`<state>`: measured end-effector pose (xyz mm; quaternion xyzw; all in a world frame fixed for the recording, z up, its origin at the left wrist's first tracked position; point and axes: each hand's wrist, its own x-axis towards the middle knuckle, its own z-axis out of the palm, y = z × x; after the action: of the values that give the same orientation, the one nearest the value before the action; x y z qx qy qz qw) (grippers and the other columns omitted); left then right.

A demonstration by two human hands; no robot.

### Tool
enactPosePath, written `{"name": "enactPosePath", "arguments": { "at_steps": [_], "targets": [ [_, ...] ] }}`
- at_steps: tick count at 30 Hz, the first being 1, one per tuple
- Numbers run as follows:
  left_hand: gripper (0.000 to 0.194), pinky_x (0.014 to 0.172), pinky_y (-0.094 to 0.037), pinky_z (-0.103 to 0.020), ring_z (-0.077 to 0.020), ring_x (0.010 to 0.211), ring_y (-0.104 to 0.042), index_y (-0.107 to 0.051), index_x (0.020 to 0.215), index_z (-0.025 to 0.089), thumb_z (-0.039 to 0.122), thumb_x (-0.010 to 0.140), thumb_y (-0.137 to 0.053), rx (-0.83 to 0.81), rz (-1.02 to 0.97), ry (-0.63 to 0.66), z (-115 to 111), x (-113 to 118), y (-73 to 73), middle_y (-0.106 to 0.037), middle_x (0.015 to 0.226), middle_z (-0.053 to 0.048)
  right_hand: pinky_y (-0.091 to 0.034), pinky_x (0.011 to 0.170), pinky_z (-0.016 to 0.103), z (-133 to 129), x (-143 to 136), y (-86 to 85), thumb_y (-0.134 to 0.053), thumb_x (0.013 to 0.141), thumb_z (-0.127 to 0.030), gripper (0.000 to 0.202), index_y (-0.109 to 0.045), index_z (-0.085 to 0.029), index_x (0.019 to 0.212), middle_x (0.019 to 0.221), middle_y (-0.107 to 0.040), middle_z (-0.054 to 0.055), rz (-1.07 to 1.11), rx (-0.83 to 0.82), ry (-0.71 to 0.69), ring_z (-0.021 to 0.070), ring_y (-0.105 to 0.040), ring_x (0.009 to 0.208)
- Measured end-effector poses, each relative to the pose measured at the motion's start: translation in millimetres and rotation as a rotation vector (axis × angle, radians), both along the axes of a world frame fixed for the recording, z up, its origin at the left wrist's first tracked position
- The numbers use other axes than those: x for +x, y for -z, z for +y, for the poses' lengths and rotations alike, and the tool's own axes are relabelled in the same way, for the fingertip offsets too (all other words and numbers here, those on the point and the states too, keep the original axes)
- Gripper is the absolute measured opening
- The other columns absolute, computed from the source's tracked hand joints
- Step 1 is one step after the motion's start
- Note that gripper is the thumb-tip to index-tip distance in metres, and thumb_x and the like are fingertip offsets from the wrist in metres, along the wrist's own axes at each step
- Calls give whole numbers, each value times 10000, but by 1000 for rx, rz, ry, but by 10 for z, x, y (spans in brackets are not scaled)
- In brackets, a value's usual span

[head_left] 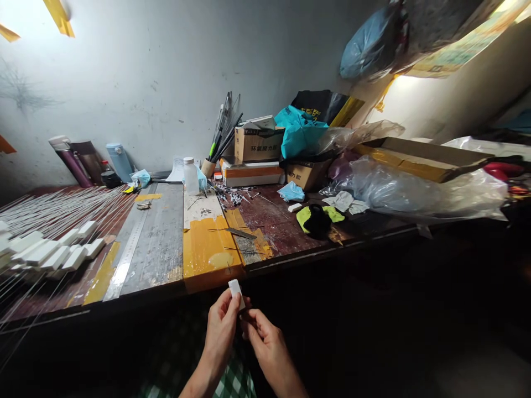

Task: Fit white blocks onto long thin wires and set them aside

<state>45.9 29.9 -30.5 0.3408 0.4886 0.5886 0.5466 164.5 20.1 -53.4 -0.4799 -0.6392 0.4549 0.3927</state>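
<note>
Just in front of the bench edge, my left hand [223, 322] is closed on a small white block [237, 294], its thumb pressed on the block's face. A thin dark rod sticks up from the block's top. My right hand [264, 335] is beside it at the lower end of the block, thumb and fingertips pinched together; what they grip is too small to make out. Beyond the hands, a yellow-taped board [211, 243] bears a shiny pale puddle and several thin dark rods.
White blocks [56, 253] on long thin rods cover the bench's left. A steel ruler [129, 254], a white bottle [191, 177] and cardboard boxes [258, 145] stand or lie farther back. Clear plastic bags [398, 185] and a black-and-yellow cloth [318, 219] lie right.
</note>
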Motion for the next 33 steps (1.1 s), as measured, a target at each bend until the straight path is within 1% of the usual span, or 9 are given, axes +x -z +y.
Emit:
{"name": "enactPosePath", "arguments": {
  "at_steps": [2, 4, 7, 10, 14, 20, 23, 27, 33],
  "targets": [
    [297, 679, -453, -256, -195, 723, -628, -661, 793, 154, 450, 772, -658, 9, 8, -3, -4, -8, -4, -692, 722, -40, -375, 508, 200, 2, -14, 9, -503, 887, -417, 283, -629, -176, 810, 622, -550, -16, -4, 0, 21, 118, -482, 556],
    [295, 669, -450, -255, -196, 726, -625, -656, 794, 152, 447, 782, -647, 7, 19, 1, -11, -20, 0, -687, 728, -44, -352, 482, 192, 10, -27, 24, -492, 889, -440, 332, -625, -170, 749, 573, -507, -30, 15, -10, 16, 103, -442, 521],
    [296, 639, -445, -248, -193, 726, -618, -649, 817, 154, 449, 796, -631, -11, 27, 11, -19, -37, 19, -681, 740, -45, -318, 440, 191, 20, -45, 50, -449, 899, -494, 403, -638, -163, 768, 515, -455, -45, 97, -76, -52, 91, -401, 460],
    [294, 607, -436, -238, -177, 693, -605, -642, 830, 158, 450, 806, -619, -17, 32, 15, -15, -42, 35, -677, 739, -38, -330, 460, 204, 14, -69, 71, -453, 892, -505, 381, -622, -169, 830, 555, -484, -35, 114, -70, -40, 101, -421, 478],
    [277, 674, -447, -245, -180, 727, -614, -637, 814, 156, 432, 807, -627, 9, 26, 13, -15, -35, 27, -678, 731, -34, -331, 495, 208, -9, -77, 76, -492, 876, -484, 332, -578, -183, 768, 597, -478, -32, 56, -39, 31, 110, -419, 529],
    [306, 643, -438, -240, -186, 718, -613, -637, 828, 150, 454, 810, -612, -9, 48, 26, -45, -15, 18, -671, 715, -35, -321, 466, 201, -34, -25, 23, -427, 916, -468, 366, -614, -176, 800, 565, -469, -36, 67, -93, -59, 106, -409, 502],
    [303, 647, -437, -241, -180, 711, -603, -634, 808, 150, 452, 812, -609, 8, 59, 26, -40, -5, 32, -664, 710, -30, -360, 505, 201, -33, -22, 36, -475, 898, -432, 289, -595, -177, 831, 628, -516, -21, 62, -89, -34, 114, -452, 548],
    [301, 667, -439, -243, -174, 711, -599, -644, 792, 148, 448, 801, -626, 7, 47, 25, -39, -7, 71, -657, 698, -24, -327, 470, 199, -46, -16, 65, -507, 876, -389, 238, -564, -186, 765, 624, -491, -28, 19, -66, 9, 106, -416, 524],
    [334, 612, -426, -229, -156, 663, -581, -653, 794, 147, 480, 784, -632, -36, 35, 46, -102, -18, 112, -668, 705, -28, -323, 468, 206, -121, 27, 9, -412, 929, -391, 311, -580, -190, 761, 615, -496, -23, 19, -53, -72, 107, -413, 517]
  ]
}}
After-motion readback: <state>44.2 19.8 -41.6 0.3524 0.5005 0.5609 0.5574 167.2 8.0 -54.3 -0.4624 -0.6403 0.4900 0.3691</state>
